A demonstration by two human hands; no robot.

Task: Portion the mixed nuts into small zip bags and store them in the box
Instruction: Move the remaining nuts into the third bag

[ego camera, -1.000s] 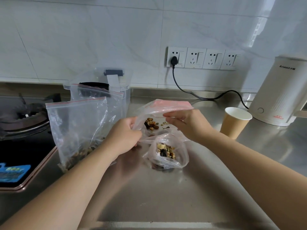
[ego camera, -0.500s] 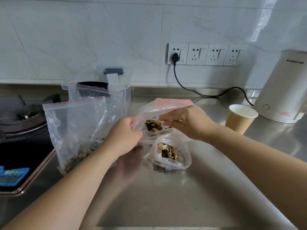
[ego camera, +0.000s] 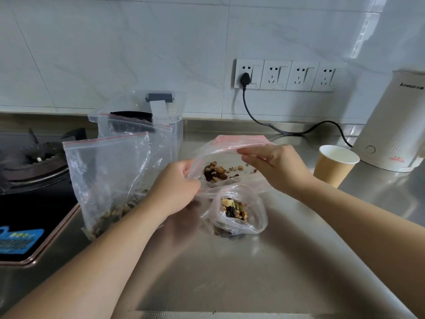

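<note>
Broadly, the view is filled by a brushed stainless-steel bench (ego camera: 230,272), met at twelve o'clock by a white marble-tiled wall (ego camera: 138,42). At nine o'clock a black glass gas hob (ego camera: 27,203) is set into the bench. A cream ribbed electric kettle (ego camera: 395,125) is seen at two o'clock, its black cord (ego camera: 287,131) plugged into the first of four white wall sockets (ego camera: 285,75). At ten o'clock a clear plastic box with a flip lid (ego camera: 174,125) is stood against the wall, and two large clear zip bags with red seal lines (ego camera: 108,176) are propped upright in front of it, mixed nuts settled at their bottoms. A tan paper cup (ego camera: 333,166) is stood just beside the kettle.

At the centre a clear zip bag with a pink seal strip (ego camera: 232,143) is held off the bench, a cluster of mixed nuts (ego camera: 216,172) visible inside. Its left edge is pinched by the curled fingers of the left hand (ego camera: 174,187); its top strip is pinched by the fingers of the right hand (ego camera: 276,166). Just below, toward six o'clock, a small clear zip bag (ego camera: 239,210) is rested on the bench, open-mouthed, with nuts inside.
</note>
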